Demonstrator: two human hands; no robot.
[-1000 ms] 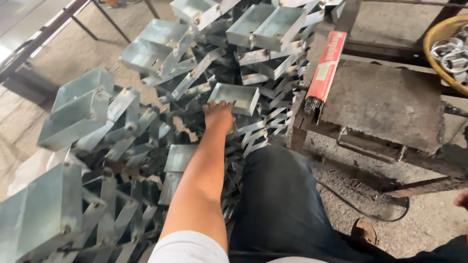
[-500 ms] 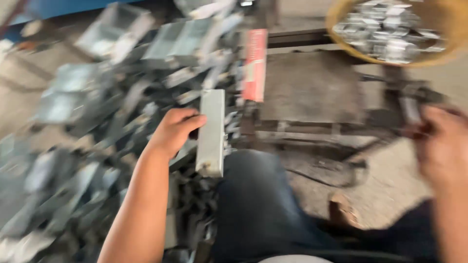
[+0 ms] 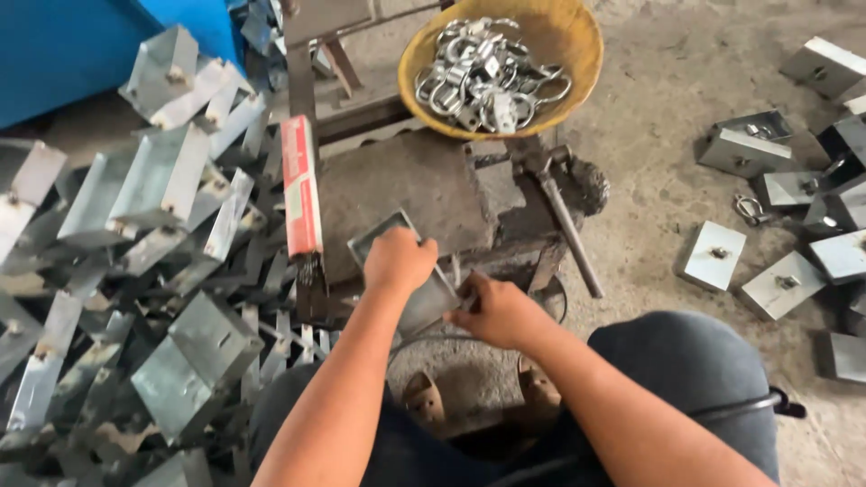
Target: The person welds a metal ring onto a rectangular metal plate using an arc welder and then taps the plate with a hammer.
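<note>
Workshop bench (image 3: 397,180), hands (image 3: 446,289) gripping metal box (image 3: 410,271)

Both bare forearms reach forward over the knees to the metal tray (image 3: 410,271): the left hand (image 3: 397,261) lies knuckles-up on it, the right hand (image 3: 499,311) clasps its near right corner.
</note>
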